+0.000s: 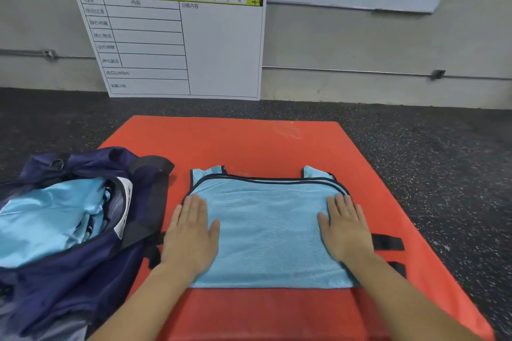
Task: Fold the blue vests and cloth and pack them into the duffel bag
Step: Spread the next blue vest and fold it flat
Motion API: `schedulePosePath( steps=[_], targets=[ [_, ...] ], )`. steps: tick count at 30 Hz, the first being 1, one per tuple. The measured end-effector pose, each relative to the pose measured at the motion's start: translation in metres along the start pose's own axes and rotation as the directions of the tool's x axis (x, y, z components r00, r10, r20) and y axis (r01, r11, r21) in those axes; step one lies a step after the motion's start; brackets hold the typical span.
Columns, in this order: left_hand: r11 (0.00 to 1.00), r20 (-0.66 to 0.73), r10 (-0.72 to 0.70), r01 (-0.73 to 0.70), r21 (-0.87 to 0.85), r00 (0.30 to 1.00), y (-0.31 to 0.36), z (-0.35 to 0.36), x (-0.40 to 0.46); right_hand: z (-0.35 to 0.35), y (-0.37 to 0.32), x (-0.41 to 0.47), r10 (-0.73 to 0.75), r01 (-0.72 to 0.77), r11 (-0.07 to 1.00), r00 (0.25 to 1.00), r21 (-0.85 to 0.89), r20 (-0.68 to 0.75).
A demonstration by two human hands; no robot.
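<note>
vest: light blue mesh vest [267,232] lies flat on the orange mat [249,141], folded so its lower hem lies across just below the 2 shoulder straps at the far side; near edge straight, parallel to the mat's near side.
left hand: left hand [191,235] flat, palm down on the vest's left edge, fingers straight and close together, thumb out over the fabric; holds nothing.
right hand: right hand [346,230] flat, palm down on the vest's right edge, fingers straight and slightly spread; holds nothing.
side straps: 2 black straps [388,242] stick out from the vest's right edge onto the mat; more black strap shows at the left edge beside the bag.
duffel bag: navy duffel bag [83,263] open on the left, overlapping the mat's left edge, just beside the vest; light blue fabric [50,224] already inside it.
open room: bare mat beyond the vest's far edge and in a strip along the near edge; right of the mat only dark speckled floor [429,160].
background: white schedule board [171,36] leans on the grey wall past the mat's far edge.
</note>
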State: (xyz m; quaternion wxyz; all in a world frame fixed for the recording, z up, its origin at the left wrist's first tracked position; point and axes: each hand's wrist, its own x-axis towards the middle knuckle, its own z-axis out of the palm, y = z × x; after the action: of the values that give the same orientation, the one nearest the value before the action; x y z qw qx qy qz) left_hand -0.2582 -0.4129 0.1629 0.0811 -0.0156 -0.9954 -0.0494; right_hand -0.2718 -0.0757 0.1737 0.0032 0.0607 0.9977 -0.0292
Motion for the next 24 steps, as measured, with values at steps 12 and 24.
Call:
schedulePosePath(
  steps=[12, 24],
  targets=[
    [0.993, 0.026, 0.084, -0.082, -0.083, 0.996, -0.005, 0.015, 0.014, 0.012, -0.044, 0.001, -0.279, 0.275, 0.956, 0.960, 0.099, 0.021],
    [0.986, -0.048, 0.165, -0.167, -0.020, 0.985, -0.013, 0.006, 0.005, -0.005, -0.070, 0.028, -0.374, 0.366, 0.918, 0.927, 0.151, 0.029]
  ],
)
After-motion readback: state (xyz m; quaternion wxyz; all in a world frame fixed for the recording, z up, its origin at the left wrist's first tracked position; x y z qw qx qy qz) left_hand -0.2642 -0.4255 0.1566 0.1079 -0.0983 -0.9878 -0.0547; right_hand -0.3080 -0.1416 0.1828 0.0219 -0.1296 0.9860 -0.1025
